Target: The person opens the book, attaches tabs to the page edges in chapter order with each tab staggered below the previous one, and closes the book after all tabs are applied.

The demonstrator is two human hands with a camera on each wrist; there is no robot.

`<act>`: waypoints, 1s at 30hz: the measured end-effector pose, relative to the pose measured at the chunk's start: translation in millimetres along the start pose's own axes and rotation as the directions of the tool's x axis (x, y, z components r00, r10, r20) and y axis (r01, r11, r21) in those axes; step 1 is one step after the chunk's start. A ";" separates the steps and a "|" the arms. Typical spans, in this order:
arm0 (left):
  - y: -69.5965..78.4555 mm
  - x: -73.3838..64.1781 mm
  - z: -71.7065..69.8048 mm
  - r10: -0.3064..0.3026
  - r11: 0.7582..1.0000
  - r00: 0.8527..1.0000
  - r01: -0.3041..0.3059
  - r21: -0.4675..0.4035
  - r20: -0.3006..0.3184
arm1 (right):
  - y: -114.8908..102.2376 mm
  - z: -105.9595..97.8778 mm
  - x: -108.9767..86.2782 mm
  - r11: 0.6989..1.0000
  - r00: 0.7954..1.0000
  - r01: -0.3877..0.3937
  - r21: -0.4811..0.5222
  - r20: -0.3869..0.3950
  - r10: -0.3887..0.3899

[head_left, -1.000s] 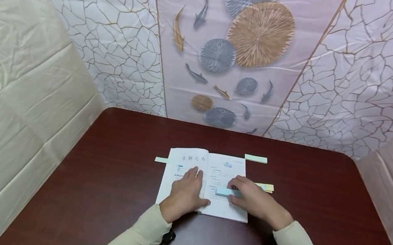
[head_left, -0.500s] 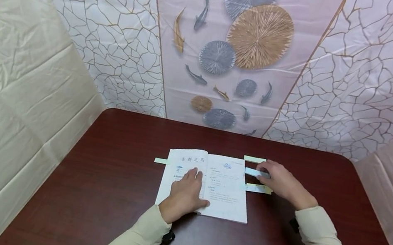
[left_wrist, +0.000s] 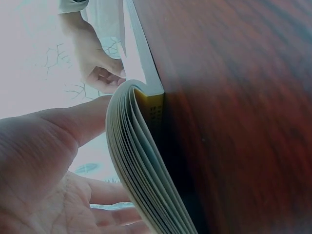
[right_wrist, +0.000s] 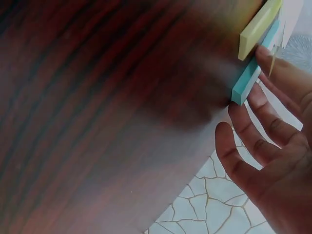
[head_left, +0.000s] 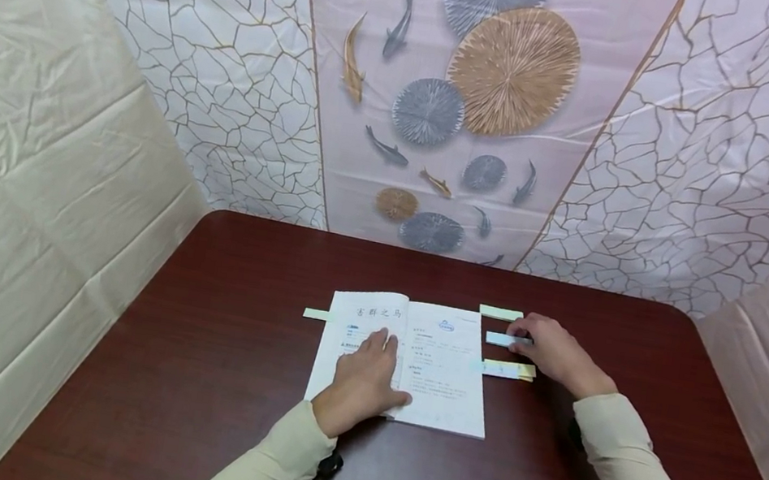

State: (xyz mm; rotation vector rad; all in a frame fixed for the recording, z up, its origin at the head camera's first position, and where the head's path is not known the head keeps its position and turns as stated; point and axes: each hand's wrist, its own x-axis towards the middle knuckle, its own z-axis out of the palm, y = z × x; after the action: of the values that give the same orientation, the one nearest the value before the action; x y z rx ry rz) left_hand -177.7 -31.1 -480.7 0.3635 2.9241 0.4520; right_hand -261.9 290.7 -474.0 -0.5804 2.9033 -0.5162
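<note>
An open book lies on the table, pages up. My left hand rests spread over its left page and the middle fold; in the left wrist view the curved page edges show beside the thumb. Just past the book's right edge, my right hand pinches a blue pad of sticky notes down at the table. The right wrist view shows thumb and fingers on either side of this pad, with a yellow-green pad beside it.
A pale green pad lies behind the blue one at the book's upper right corner. In front of it are a light blue strip and a yellow pad. One pale green tab sticks out from the book's left edge. A patterned cloth hangs behind the table.
My right hand has carried the blue pad from above the right page to the table right of the book, between the other pads. The left hand has stayed on the book.
</note>
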 end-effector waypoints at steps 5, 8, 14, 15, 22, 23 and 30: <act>1.3 -1.6 -0.4 0.002 1.000 1.000 -0.002 -0.004 -0.001 | -6.3 0.0 -3.6 0.999 1.000 -0.029 -0.028 -0.013 0.028; 1.9 -2.5 -0.3 0.010 1.000 1.000 -0.010 -0.008 0.002 | -18.5 -2.5 -7.7 0.998 0.997 -0.058 -0.033 -0.047 0.057; -0.1 -1.1 -0.5 0.022 1.000 1.000 -0.022 -0.019 -0.001 | -61.1 -13.1 -0.4 0.997 0.994 -0.071 0.001 -0.083 0.071; -1.0 -0.4 -0.3 0.023 0.999 1.000 -0.023 -0.025 -0.002 | -67.7 -13.9 3.2 0.997 0.995 -0.072 0.001 -0.074 0.072; -5.5 2.0 -1.3 0.024 0.996 1.000 -0.024 -0.082 0.009 | -87.2 -1.1 35.5 0.994 0.995 -0.097 -0.053 0.033 0.099; -5.4 2.1 -0.8 0.026 0.996 1.000 -0.025 -0.083 0.008 | -86.7 2.0 38.5 0.993 0.993 -0.098 -0.060 0.053 0.101; -3.0 -1.3 -0.4 0.029 0.998 1.000 -0.029 -0.057 0.000 | -81.5 18.8 44.3 0.995 0.996 -0.046 -0.091 0.069 0.053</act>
State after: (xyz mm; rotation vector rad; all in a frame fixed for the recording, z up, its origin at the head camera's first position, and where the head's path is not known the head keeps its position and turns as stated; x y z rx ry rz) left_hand -177.2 -34.3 -481.1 0.3981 2.9019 0.5383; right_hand -270.4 196.8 -465.3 -0.5254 2.8764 -0.3528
